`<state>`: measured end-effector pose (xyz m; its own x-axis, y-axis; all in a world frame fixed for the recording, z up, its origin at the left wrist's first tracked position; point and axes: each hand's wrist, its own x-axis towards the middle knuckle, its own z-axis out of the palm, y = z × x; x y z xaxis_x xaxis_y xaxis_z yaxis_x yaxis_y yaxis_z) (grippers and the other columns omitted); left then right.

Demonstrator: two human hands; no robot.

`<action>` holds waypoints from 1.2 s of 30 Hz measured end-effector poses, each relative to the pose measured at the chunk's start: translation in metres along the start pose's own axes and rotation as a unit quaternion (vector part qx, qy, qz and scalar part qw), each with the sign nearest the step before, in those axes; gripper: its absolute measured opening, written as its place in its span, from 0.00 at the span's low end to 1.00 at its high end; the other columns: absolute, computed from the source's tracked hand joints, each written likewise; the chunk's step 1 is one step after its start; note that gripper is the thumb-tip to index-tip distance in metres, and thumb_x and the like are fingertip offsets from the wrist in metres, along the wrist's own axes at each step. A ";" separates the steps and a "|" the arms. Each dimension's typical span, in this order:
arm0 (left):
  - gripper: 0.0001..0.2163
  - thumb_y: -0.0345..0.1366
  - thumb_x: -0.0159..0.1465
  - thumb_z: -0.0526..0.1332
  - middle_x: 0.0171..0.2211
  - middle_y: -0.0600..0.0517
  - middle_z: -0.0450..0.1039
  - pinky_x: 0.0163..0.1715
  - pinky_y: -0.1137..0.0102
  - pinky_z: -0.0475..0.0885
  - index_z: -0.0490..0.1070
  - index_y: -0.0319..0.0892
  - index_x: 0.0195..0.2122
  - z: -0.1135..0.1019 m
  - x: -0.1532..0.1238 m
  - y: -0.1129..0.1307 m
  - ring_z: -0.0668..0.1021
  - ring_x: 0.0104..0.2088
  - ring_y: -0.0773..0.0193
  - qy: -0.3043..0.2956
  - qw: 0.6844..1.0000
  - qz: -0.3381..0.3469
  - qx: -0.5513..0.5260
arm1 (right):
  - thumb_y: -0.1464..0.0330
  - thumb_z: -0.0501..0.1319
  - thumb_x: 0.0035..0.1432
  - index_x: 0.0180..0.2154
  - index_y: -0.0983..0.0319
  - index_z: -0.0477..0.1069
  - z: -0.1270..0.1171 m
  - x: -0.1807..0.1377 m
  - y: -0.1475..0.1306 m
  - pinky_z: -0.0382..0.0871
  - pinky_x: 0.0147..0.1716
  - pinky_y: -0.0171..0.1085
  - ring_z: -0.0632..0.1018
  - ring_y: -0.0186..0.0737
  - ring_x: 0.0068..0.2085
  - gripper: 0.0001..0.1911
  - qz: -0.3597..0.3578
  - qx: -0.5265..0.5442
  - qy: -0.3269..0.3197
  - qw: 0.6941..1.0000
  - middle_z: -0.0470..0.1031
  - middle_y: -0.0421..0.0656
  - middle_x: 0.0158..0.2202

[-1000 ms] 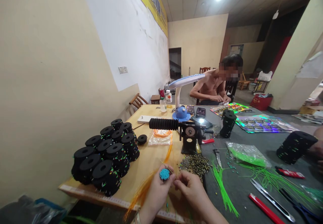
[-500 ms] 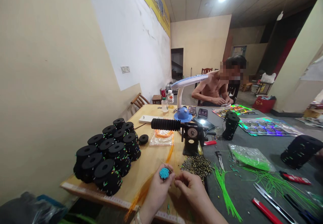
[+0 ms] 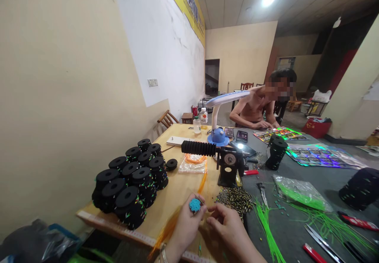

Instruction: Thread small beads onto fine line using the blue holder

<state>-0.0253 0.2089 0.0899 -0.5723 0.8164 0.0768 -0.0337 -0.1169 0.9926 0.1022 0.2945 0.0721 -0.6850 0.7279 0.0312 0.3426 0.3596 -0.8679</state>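
My left hand (image 3: 185,227) and my right hand (image 3: 229,227) meet at the bottom middle, over the near edge of the wooden table (image 3: 177,184). Both pinch together at the fingertips on something too small to make out. A round turquoise ring (image 3: 194,205) sits on a left finger. A bundle of thin orange strands (image 3: 174,221) runs from under my left hand. A heap of small dark and gold beads (image 3: 235,197) lies just beyond my right hand.
Stacked black foam spools (image 3: 132,178) stand at the left. A black winding device (image 3: 227,168) with a ribbed handle stands ahead, a blue desk lamp (image 3: 220,111) behind it. Green strands (image 3: 266,227), bagged green strands (image 3: 300,192), scissors and red-handled tools lie right. A person works at the far end.
The view has shifted a little to the left, so everything sits further right in the frame. My hands stay together in the same pinch.
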 end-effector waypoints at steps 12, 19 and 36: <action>0.11 0.42 0.54 0.67 0.26 0.56 0.69 0.31 0.71 0.68 0.68 0.42 0.31 0.002 0.000 -0.013 0.72 0.29 0.64 -0.022 1.000 0.011 0.004 | 0.64 0.61 0.52 0.30 0.58 0.77 -0.005 -0.001 -0.006 0.62 0.29 0.30 0.76 0.38 0.30 0.08 -0.015 -0.045 0.004 0.999 0.81 0.40 0.29; 0.10 0.39 0.54 0.67 0.26 0.56 0.68 0.32 0.71 0.68 0.68 0.41 0.31 0.002 0.001 -0.011 0.72 0.29 0.64 -0.012 0.999 0.024 0.029 | 0.66 0.60 0.52 0.25 0.58 0.75 -0.005 0.000 -0.011 0.59 0.28 0.31 0.75 0.39 0.29 0.07 -0.013 -0.098 0.025 0.995 0.78 0.40 0.25; 0.11 0.41 0.56 0.67 0.27 0.55 0.70 0.32 0.71 0.68 0.68 0.42 0.32 0.002 0.000 -0.017 0.73 0.30 0.63 -0.023 1.000 0.013 0.013 | 0.69 0.60 0.51 0.28 0.59 0.74 -0.007 -0.001 -0.012 0.61 0.30 0.31 0.74 0.37 0.31 0.04 -0.028 -0.105 0.020 0.994 0.77 0.40 0.29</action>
<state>-0.0228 0.2126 0.0729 -0.5346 0.8384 0.1061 0.0015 -0.1245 0.9922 0.1035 0.2930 0.0857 -0.6821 0.7243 0.1009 0.4333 0.5114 -0.7421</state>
